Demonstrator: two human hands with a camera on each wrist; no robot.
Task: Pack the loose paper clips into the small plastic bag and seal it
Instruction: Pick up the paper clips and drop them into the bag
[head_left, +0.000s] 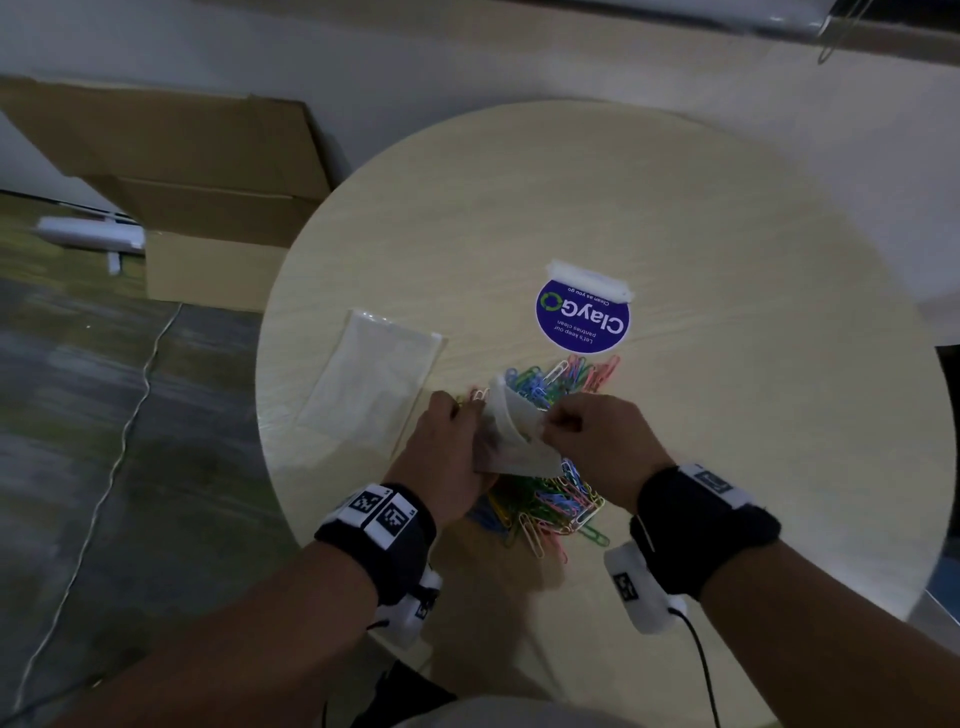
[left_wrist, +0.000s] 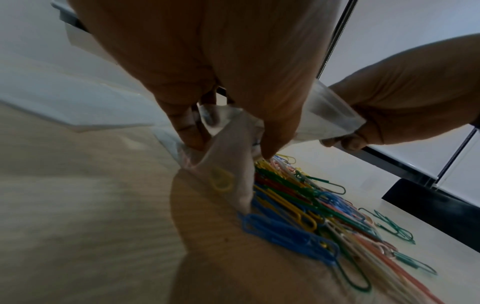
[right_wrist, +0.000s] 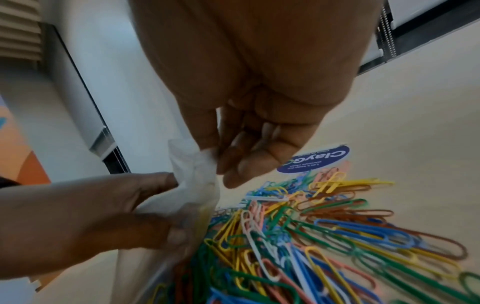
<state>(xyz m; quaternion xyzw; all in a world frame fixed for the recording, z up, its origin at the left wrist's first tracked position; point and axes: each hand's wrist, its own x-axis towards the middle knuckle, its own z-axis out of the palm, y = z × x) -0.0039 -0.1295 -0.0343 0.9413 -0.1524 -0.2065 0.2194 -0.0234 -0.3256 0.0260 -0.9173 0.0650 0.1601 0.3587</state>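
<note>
A small clear plastic bag (head_left: 511, 431) is held above a heap of coloured paper clips (head_left: 550, 506) on the round table (head_left: 675, 218). My left hand (head_left: 452, 441) grips the bag's left side, fingers curled round it (left_wrist: 233, 131). My right hand (head_left: 582, 426) pinches the bag's upper right edge between thumb and forefinger (right_wrist: 205, 156). A yellow clip shows through the bag's wall (left_wrist: 222, 182). More clips (head_left: 566, 376) lie beyond the bag; the heap spreads wide in the right wrist view (right_wrist: 324, 236).
A stack of flat clear bags (head_left: 371, 379) lies left of the hands. A round blue ClayGo sticker (head_left: 583, 317) sits on the table beyond the clips. Cardboard boxes (head_left: 208, 197) stand on the floor at left. A cable trails from my right wrist unit (head_left: 644, 587).
</note>
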